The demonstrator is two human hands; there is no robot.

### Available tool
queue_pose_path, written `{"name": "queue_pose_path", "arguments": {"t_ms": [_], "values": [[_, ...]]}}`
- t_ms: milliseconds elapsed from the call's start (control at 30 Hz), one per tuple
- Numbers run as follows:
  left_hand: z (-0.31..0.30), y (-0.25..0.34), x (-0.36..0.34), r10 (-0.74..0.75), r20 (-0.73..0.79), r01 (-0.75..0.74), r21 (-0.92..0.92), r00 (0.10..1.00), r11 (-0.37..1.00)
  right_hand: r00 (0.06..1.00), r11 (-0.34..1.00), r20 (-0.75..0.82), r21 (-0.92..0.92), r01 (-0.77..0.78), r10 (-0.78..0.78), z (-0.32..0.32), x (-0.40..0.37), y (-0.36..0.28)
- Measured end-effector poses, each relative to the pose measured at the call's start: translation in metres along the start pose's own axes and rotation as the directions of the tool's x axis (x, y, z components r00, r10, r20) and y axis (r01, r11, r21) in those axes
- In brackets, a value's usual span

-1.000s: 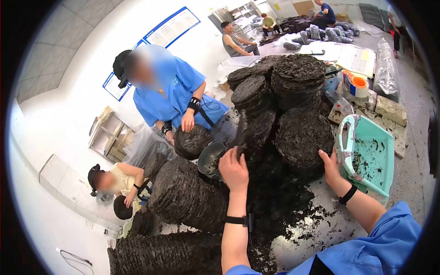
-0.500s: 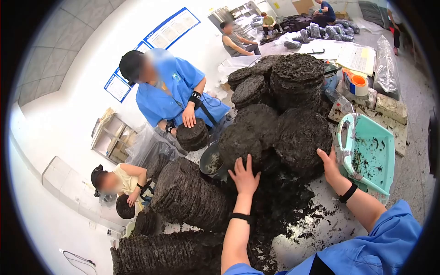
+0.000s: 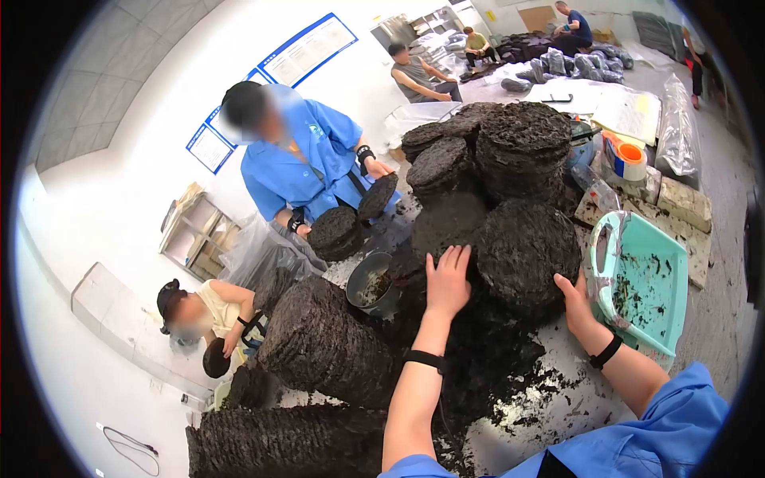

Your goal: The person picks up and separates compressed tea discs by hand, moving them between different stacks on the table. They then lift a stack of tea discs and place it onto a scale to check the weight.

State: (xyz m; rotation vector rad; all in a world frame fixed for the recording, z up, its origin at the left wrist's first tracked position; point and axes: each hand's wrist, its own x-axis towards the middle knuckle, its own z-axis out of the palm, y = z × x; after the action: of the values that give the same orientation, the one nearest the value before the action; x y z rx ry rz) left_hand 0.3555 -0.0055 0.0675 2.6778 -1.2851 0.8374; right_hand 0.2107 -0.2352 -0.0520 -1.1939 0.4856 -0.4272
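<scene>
Round, dark, rough-fibred cakes, like pressed dried seaweed, stand in stacks in front of me. My right hand (image 3: pixel 580 307) holds the right edge of the nearest stack (image 3: pixel 530 251), its thumb at the front face and its fingers partly hidden behind the side. My left hand (image 3: pixel 448 283) lies with fingers stretched out and close together at the lower left of that stack. Just beyond its fingertips is another dark round cake (image 3: pixel 449 225). Dark crumbs (image 3: pixel 494 358) cover the table below and between my hands.
A grey bowl (image 3: pixel 373 284) stands left of my left hand, a turquoise basin (image 3: pixel 677 279) right of my right. Large ridged stacks (image 3: pixel 319 338) lie at left. A co-worker in blue (image 3: pixel 299 151) handles a thin cake (image 3: pixel 378 196); another person (image 3: pixel 223 307) sits lower left.
My left hand has moved right and up, its spread fingers drawing together. The cake it touched no longer faces me as before. The blue-clad co-worker has tilted a thin cake up off a stack.
</scene>
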Motion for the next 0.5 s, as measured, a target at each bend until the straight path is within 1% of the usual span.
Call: {"name": "queue_pose_path", "arguments": {"t_ms": [33,100,133,167,200,233,300,367,400,433,467,500], "values": [[0.003,0.005,-0.001,-0.050,0.032,0.050,-0.007,0.998,0.999,1.000,1.000,0.007,-0.001,0.007,-0.007,0.000,-0.002,-0.003],[0.007,0.008,-0.001,-0.122,-0.044,0.122,-0.014,0.992,0.992,0.996,0.996,-0.023,0.013,-0.086,0.086,0.002,-0.009,-0.012],[0.014,-0.001,0.001,-0.125,-0.048,0.125,-0.008,0.991,0.992,0.997,0.998,-0.026,-0.014,-0.068,0.068,0.000,-0.005,-0.005],[0.025,-0.014,0.004,-0.103,-0.117,0.111,0.066,0.988,0.992,0.997,0.998,-0.021,-0.015,-0.069,0.069,0.003,-0.005,-0.006],[0.037,-0.024,0.005,-0.075,-0.181,0.100,0.138,0.981,0.985,0.999,0.999,-0.014,-0.013,-0.035,0.035,0.004,-0.008,-0.009],[0.027,-0.031,0.007,-0.065,-0.240,0.105,0.160,0.969,0.982,1.000,1.000,-0.011,-0.014,0.000,0.000,0.004,-0.009,-0.011],[0.006,-0.041,0.004,-0.142,-0.345,0.191,0.112,0.928,0.975,1.000,1.000,-0.015,0.013,0.006,-0.006,0.000,-0.002,-0.001],[-0.011,-0.043,-0.002,-0.274,-0.433,0.264,-0.085,0.859,0.961,1.000,0.999,-0.020,0.043,0.006,-0.005,0.001,-0.006,-0.005],[-0.015,-0.042,-0.004,-0.333,-0.511,0.262,-0.208,0.793,0.942,1.000,0.999,-0.020,0.044,-0.020,0.021,0.002,-0.009,-0.011],[-0.014,-0.041,-0.007,-0.334,-0.503,0.266,-0.204,0.797,0.942,0.999,0.998,-0.017,0.044,-0.048,0.049,0.004,-0.011,-0.017],[-0.010,-0.038,-0.013,-0.448,-0.447,0.310,-0.349,0.774,0.884,0.999,0.994,0.040,0.111,-0.007,0.003,0.003,-0.007,-0.013],[-0.009,-0.035,-0.019,-0.553,-0.373,0.352,-0.484,0.745,0.801,0.999,0.994,0.044,0.108,-0.021,0.016,0.004,-0.009,-0.016]]}}
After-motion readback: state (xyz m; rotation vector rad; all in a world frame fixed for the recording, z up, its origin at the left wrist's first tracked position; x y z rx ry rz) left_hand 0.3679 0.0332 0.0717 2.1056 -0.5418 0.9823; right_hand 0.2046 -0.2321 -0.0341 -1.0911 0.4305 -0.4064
